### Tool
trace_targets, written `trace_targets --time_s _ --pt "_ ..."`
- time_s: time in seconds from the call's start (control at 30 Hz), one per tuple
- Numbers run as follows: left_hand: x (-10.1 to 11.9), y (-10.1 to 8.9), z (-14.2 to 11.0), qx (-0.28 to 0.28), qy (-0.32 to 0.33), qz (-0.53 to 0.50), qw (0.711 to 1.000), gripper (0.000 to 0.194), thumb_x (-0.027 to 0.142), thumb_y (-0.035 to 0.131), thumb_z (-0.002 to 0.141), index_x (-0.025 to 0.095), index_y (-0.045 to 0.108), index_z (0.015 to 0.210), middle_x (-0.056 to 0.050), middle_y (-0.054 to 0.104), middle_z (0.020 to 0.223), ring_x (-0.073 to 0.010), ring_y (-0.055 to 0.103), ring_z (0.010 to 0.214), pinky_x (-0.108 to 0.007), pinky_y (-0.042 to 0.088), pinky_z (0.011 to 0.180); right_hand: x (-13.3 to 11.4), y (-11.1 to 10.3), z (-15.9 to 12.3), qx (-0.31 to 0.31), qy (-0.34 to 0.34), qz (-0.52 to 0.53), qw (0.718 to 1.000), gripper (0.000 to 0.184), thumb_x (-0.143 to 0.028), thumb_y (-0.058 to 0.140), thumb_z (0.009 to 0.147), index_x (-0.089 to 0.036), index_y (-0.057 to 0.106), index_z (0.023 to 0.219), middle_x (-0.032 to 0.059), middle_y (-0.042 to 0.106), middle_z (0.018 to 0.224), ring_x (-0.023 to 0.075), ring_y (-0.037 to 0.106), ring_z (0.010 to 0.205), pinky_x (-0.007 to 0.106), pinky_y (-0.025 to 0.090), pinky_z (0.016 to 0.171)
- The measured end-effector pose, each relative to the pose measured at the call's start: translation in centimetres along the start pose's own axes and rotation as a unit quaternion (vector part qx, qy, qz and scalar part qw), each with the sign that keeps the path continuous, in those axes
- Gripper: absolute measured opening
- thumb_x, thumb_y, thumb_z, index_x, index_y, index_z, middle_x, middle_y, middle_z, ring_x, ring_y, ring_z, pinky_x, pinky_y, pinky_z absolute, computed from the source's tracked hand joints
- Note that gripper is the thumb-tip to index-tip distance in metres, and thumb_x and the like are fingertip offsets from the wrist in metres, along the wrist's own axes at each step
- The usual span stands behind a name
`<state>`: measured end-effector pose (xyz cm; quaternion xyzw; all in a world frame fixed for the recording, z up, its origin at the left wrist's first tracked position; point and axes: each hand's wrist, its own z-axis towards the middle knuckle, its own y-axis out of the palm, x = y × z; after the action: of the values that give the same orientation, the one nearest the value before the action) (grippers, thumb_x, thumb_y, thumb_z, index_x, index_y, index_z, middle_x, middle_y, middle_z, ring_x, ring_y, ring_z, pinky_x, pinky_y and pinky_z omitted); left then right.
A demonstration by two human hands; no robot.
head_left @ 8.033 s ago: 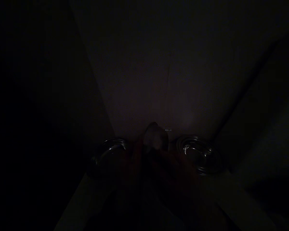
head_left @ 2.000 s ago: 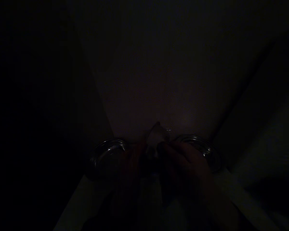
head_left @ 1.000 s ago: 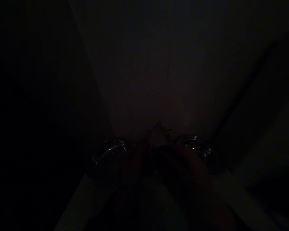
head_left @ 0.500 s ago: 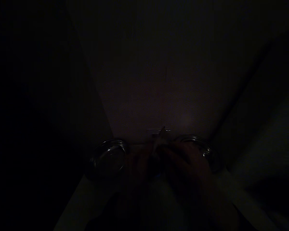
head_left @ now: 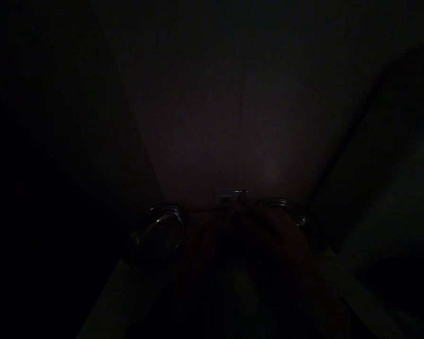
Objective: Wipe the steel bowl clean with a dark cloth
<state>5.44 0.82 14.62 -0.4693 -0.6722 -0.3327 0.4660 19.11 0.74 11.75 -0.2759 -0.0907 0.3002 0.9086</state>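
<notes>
Very dim light; outlines only in places. Right hand (head_left: pixel 275 235): fingers bent inward, tips closed on a small pale thing (head_left: pixel 231 217), which sits off those fingertips, in the gap between the two hands, tilted, its top leaning right. What it is, cannot tell. Left hand (head_left: pixel 201 242): just across from the right one, close to the same thing; too dark to tell how far open it is or whether it has hold.

Left of the left hand, near it: a shiny round dish (head_left: pixel 164 207), rim ridged. Beyond the right hand and to its right, partly hidden by it: a second shiny dish (head_left: pixel 282 202). Ahead of both hands, low on the wall (head_left: pixel 198 146), a small rectangular plate (head_left: pixel 219 198). Below and outward of the left hand, a pale tabletop (head_left: pixel 108 292).
</notes>
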Motion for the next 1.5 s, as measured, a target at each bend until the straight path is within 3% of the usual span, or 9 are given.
trace_targets --time_s 0.17,0.3,0.5,0.63,0.7,0.8,1.07,1.3,1.5 --pt "-0.5 0.0 0.7 0.017 0.004 0.044 0.999 0.026 0.046 0.062 0.068 0.021 0.062 0.067 -0.007 0.07 0.078 -0.0243 0.066 0.077 -0.031 0.051 0.061 0.0 0.0 -0.1 -0.014 0.003 -0.001 1.0 0.025 -0.019 0.05 0.089 -0.015 0.061 0.11 0.0116 0.063 0.105 0.0233 0.056 0.087 0.038 0.049 0.068" --pt "-1.3 -0.5 0.9 0.036 0.132 0.062 0.989 0.016 0.038 0.064 0.067 0.023 0.067 0.073 -0.006 0.071 0.089 -0.0256 0.063 0.095 -0.029 0.051 0.069 -1.0 0.1 -0.1 -0.011 -0.04 -0.013 0.999 0.024 -0.015 0.05 0.088 -0.017 0.063 0.107 0.0102 0.065 0.103 0.0228 0.055 0.084 0.037 0.048 0.066" --pt "-0.1 0.5 -0.2 -0.033 0.037 0.036 0.998 0.035 0.051 0.055 0.075 0.018 0.066 0.068 -0.008 0.071 0.073 -0.0228 0.067 0.073 -0.031 0.05 0.062 0.6 -0.5 0.2 -0.018 0.022 -0.009 1.0 0.027 -0.018 0.05 0.088 -0.014 0.06 0.113 0.0134 0.063 0.105 0.025 0.056 0.091 0.041 0.05 0.072" --pt "0.1 0.4 0.8 -0.035 -0.025 0.06 0.997 0.031 0.047 0.06 0.073 0.017 0.065 0.07 -0.008 0.07 0.071 -0.0225 0.066 0.067 -0.031 0.05 0.056 0.1 -0.1 0.0 -0.018 -0.004 0.007 1.0 0.029 -0.016 0.052 0.086 -0.009 0.06 0.113 0.0157 0.062 0.107 0.0262 0.055 0.092 0.042 0.05 0.071" --pt "-0.2 0.2 1.2 -0.027 0.04 0.039 0.998 0.03 0.046 0.06 0.073 0.017 0.065 0.069 -0.009 0.069 0.07 -0.0227 0.066 0.069 -0.031 0.05 0.058 -0.8 0.2 -0.2 -0.011 -0.037 -0.004 0.999 0.026 -0.014 0.052 0.086 -0.011 0.062 0.11 0.0139 0.063 0.106 0.0245 0.054 0.089 0.04 0.049 0.069" --pt "-0.4 0.3 0.8 -0.032 0.065 0.023 0.997 0.035 0.051 0.055 0.076 0.018 0.066 0.07 -0.008 0.069 0.071 -0.023 0.066 0.074 -0.031 0.051 0.062 -1.5 0.3 -0.3 0.006 -0.053 -0.008 0.999 0.024 -0.014 0.054 0.086 -0.014 0.063 0.107 0.0109 0.065 0.103 0.0223 0.052 0.084 0.037 0.048 0.066" --pt "-0.5 0.7 0.0 0.004 0.075 0.063 0.995 0.038 0.054 0.059 0.072 0.017 0.065 0.067 -0.008 0.068 0.068 -0.0228 0.066 0.067 -0.03 0.05 0.055 0.8 -0.5 0.3 -0.006 0.054 0.027 0.998 0.024 -0.016 0.052 0.087 -0.013 0.062 0.109 0.0116 0.064 0.101 0.0235 0.057 0.088 0.04 0.049 0.071" --pt "-1.3 -0.5 1.8 -0.011 0.141 0.055 0.988 0.027 0.047 0.064 0.068 0.02 0.065 0.064 -0.007 0.069 0.071 -0.0269 0.065 0.087 -0.031 0.052 0.068 -1.5 0.2 0.0 0.0 -0.05 0.022 0.998 0.021 -0.014 0.052 0.085 -0.014 0.066 0.1 0.0112 0.066 0.098 0.0225 0.055 0.084 0.037 0.047 0.066" --pt "-1.0 -0.4 2.2 -0.029 0.137 0.031 0.99 0.027 0.046 0.064 0.069 0.02 0.064 0.062 -0.007 0.068 0.068 -0.0269 0.065 0.09 -0.03 0.053 0.069 -1.5 0.2 -0.2 0.019 -0.047 0.04 0.998 0.017 -0.013 0.058 0.083 -0.016 0.067 0.098 0.0076 0.067 0.1 0.0215 0.054 0.089 0.037 0.047 0.072"
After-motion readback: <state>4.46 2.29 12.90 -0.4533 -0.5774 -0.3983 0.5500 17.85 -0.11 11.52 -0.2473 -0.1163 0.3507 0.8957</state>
